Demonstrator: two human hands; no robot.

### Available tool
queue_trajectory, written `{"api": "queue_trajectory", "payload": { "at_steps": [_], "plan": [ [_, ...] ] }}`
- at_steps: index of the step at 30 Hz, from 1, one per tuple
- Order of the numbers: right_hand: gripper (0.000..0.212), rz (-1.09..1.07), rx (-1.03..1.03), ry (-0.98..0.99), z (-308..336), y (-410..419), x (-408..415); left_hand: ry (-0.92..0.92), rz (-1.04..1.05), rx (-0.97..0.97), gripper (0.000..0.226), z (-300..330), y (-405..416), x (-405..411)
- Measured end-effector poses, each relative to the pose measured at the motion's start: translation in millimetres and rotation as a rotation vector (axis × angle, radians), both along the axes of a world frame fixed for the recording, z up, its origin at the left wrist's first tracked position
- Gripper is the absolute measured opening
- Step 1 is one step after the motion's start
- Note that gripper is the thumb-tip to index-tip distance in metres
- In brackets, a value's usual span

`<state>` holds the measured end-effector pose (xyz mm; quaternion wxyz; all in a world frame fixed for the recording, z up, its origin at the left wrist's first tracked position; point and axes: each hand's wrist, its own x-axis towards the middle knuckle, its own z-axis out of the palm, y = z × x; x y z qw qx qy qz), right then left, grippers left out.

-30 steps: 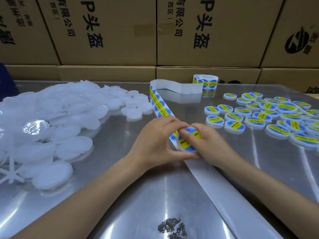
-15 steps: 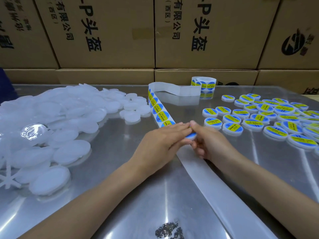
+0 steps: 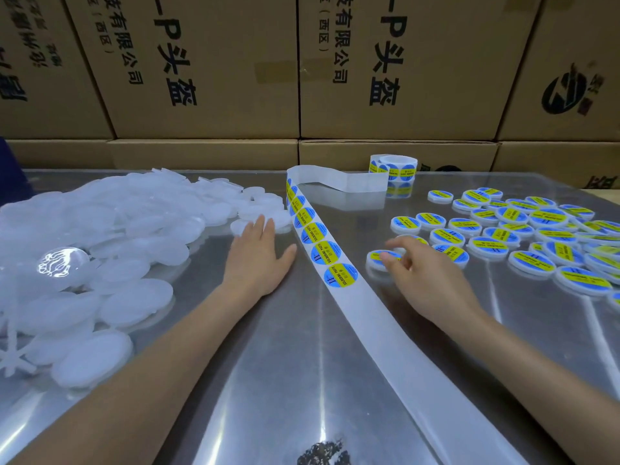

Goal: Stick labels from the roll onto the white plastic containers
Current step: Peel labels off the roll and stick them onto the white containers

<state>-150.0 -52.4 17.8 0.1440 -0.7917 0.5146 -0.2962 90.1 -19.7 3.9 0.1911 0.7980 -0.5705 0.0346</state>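
A strip of backing paper (image 3: 396, 344) runs across the steel table from the label roll (image 3: 394, 167) at the back. Several blue-and-yellow round labels (image 3: 340, 275) sit on it. My left hand (image 3: 258, 260) lies flat with straight fingers, its fingertips reaching a blank white container (image 3: 241, 226) at the edge of the pile of unlabelled containers (image 3: 100, 229). My right hand (image 3: 422, 273) has its fingers curled around a labelled container (image 3: 379, 256) resting on the table beside the labelled group (image 3: 536, 236).
Stacked cardboard boxes (image 3: 214, 68) wall off the back of the table. A white star-shaped plastic piece (image 3: 13, 357) lies at the left edge. A dark patch (image 3: 322, 453) marks the table near the front.
Both hands have parted. The right one carried the freshly labelled container rightwards and set it down; the left one moved left towards the blank containers.
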Motion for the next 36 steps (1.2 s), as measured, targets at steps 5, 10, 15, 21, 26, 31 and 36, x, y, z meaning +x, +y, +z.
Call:
{"api": "queue_trajectory", "payload": {
  "at_steps": [5,10,15,21,26,31,36],
  "plan": [
    [0.023,0.147,-0.062,0.248,-2,-1,3,-0.014,0.037,0.014,0.04,-1,0,-4],
    [0.042,-0.068,-0.055,0.389,-11,-11,-2,-0.039,-0.08,-0.19,0.025,0,15,-13],
    [0.032,0.29,-0.168,0.093,-6,-4,6,0.066,-0.097,-0.194,0.028,-4,20,-13],
    [0.026,0.47,-0.171,0.144,-12,1,15,0.081,-0.174,-0.279,0.016,3,27,-20],
    [0.008,0.461,-0.168,0.065,-10,2,12,0.308,-0.174,-0.45,0.027,6,26,-21],
    [0.035,0.488,-0.068,0.08,-17,0,13,0.307,-0.22,-0.243,0.026,0,24,-19],
    [0.047,0.495,-0.028,0.134,-19,-1,15,0.302,-0.413,-0.14,0.036,3,27,-25]
  ]
}}
